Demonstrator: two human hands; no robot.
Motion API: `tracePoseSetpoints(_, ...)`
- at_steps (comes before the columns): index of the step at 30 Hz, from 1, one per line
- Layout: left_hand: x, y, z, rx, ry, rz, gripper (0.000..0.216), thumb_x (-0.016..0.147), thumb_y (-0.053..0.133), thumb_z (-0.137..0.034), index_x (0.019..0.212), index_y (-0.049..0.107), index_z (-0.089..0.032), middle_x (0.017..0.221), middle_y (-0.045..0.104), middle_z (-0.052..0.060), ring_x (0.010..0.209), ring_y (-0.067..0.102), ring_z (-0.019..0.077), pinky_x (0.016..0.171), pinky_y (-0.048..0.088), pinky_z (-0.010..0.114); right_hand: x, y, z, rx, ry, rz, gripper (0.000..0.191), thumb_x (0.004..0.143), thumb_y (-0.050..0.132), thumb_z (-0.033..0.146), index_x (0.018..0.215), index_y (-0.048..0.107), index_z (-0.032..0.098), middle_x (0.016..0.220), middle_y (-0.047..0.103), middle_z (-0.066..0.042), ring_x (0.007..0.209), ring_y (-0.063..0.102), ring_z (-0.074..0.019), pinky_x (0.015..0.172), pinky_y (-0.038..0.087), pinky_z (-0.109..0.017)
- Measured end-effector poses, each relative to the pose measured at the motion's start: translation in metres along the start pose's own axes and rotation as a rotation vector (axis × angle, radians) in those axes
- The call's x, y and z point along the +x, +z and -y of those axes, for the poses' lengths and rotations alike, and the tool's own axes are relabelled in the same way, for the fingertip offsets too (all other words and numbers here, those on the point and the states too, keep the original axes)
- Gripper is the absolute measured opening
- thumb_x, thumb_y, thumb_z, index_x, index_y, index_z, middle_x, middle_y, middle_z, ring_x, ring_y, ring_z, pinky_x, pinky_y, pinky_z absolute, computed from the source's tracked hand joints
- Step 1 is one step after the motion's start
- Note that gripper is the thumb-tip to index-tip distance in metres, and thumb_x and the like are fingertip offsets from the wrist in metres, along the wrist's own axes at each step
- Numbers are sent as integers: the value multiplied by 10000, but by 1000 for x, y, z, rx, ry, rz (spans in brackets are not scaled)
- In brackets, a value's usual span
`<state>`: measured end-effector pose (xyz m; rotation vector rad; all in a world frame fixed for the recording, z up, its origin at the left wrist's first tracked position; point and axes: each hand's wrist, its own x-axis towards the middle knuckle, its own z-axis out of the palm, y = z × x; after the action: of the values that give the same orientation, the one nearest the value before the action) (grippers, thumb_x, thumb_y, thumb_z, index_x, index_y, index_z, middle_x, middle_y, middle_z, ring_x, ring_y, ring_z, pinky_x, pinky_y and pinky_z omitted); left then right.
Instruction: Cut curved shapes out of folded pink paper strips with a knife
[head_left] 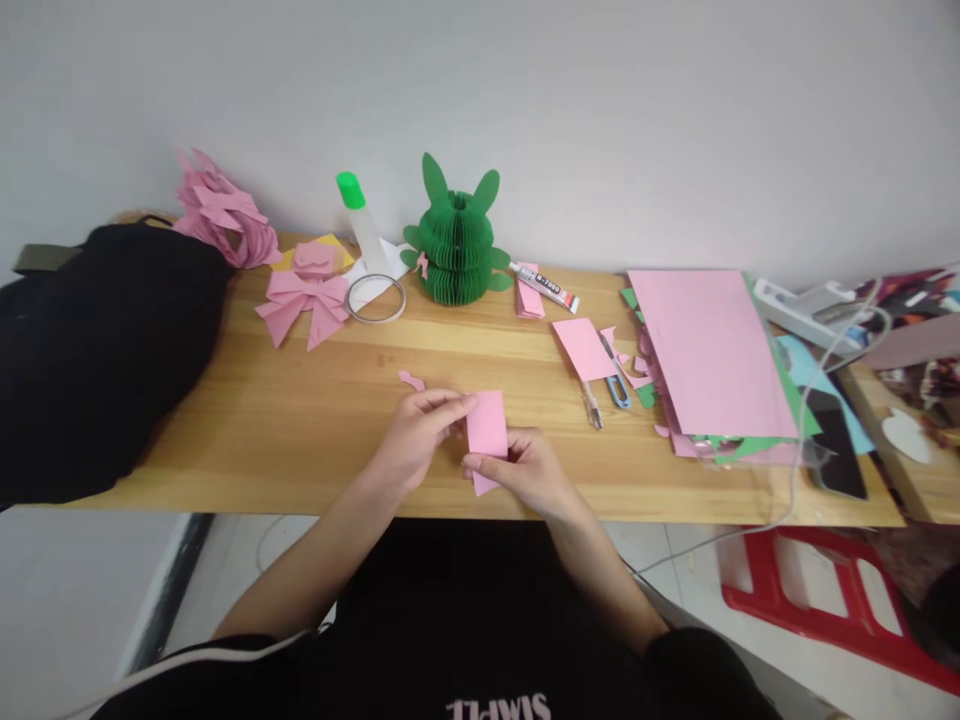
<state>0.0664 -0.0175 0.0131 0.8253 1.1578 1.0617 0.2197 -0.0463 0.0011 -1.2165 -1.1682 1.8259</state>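
A small rectangular piece of pink paper (487,425) is held between my two hands over the front of the table. My left hand (420,435) pinches its upper left edge with the thumb on top. Lower down, my right hand (525,465) grips the right side, thumb across the front. The paper's lower end seems to be a separate layer or fold; I cannot tell which. Just behind my left hand lies a small curved pink scrap (411,380). To the right are a pink paper rectangle (583,348), a pen (592,405) and a blue cutter (618,385).
A green honeycomb paper figure (456,250) stands by the wall, near a glue tube (551,288). Left are a glue bottle (364,225), a ring (403,300), pink bows (300,300) and a black bag (112,350). Paper sheets (712,350) and a phone (836,450) lie right.
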Motion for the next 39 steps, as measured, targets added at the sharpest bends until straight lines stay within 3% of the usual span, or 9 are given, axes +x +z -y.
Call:
tracePoseSetpoints(5,8,-9,1,61,80,-90,351,663,770,-502,655,648,-173,628,636,17,577,599,131,552,483,266,-6,3,-7,16,61,88,377,622,835,550,618,731,187,622,710,-20,543,611,-132,579,514,-283)
tracePoseSetpoints(8,13,-22,-1,216,179,-179,322,745,718,-494,705,664,-180,655,656,29,583,605,147,552,475,280,-4,3,-11,-3,61,-6,422,617,822,576,609,698,172,600,692,-26,517,592,-124,529,486,-265)
tracePoseSetpoints(13,15,-59,-6,635,416,-318,131,792,666,-338,765,702,-215,906,712,55,945,642,242,926,491,419,12,-5,-13,-37,23,-172,409,638,798,544,737,632,184,631,669,-14,510,574,-128,448,421,-242)
tracePoseSetpoints(16,9,-76,-4,872,494,-243,107,803,642,-302,782,724,-237,981,722,63,1019,628,278,989,460,466,18,-11,-11,-193,-39,-336,384,680,779,447,918,662,170,707,687,-29,587,600,-150,534,462,-274)
tracePoseSetpoints(21,-3,-85,7,1140,572,-59,157,871,590,-291,867,737,-240,1005,730,93,994,641,303,924,488,476,17,-11,0,-853,-176,-648,343,769,666,256,1091,684,137,950,713,-128,769,650,-228,742,509,-396)
tracePoseSetpoints(24,-3,-86,12,1236,623,-16,197,919,543,-270,916,732,-215,1050,717,115,1019,633,311,921,492,486,27,5,12,-984,-211,-474,307,825,634,228,1113,688,135,1028,709,-149,867,659,-243,796,509,-389)
tracePoseSetpoints(28,-3,-86,17,1319,703,3,217,949,548,-309,1005,718,-187,1098,697,135,1051,621,328,919,497,501,58,36,29,-1056,-81,-208,278,903,628,321,1107,683,142,1025,724,-128,916,659,-236,781,490,-339)
tracePoseSetpoints(32,-7,-85,25,1370,768,-17,348,958,566,-420,1127,680,-138,1136,677,169,1052,616,346,891,517,513,84,55,36,-1060,-50,-209,174,920,605,290,933,700,145,1003,724,-144,927,662,-257,751,473,-342)
tracePoseSetpoints(39,-6,-89,35,1377,823,-57,310,962,580,-375,1142,662,-135,1157,667,161,1076,607,332,907,530,494,89,60,27,-859,-100,-253,199,860,669,222,668,622,200,789,726,-48,795,671,-199,719,469,-309)
